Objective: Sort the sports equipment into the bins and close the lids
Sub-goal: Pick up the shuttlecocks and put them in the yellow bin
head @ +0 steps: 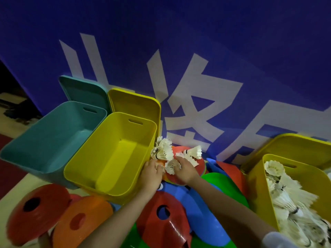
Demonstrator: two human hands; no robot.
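Both my hands reach into a pile of white feather shuttlecocks (162,151) lying on flat disc cones beside the empty yellow bin (114,154). My left hand (152,173) has its fingers curled at the edge of the pile, and what it holds is hidden. My right hand (185,170) pinches a shuttlecock (171,166) between its fingers. Another shuttlecock (194,151) lies just behind. An empty teal bin (52,138) stands left of the yellow one. A second yellow bin (258,187) at the right is filled with several shuttlecocks (290,197).
A teal lid (84,90) and a yellow lid (134,102) lean against the blue banner wall (197,42) behind the bins. Another yellow lid (295,149) leans at the right. Red (35,210), orange (84,217), blue and green disc cones cover the floor in front.
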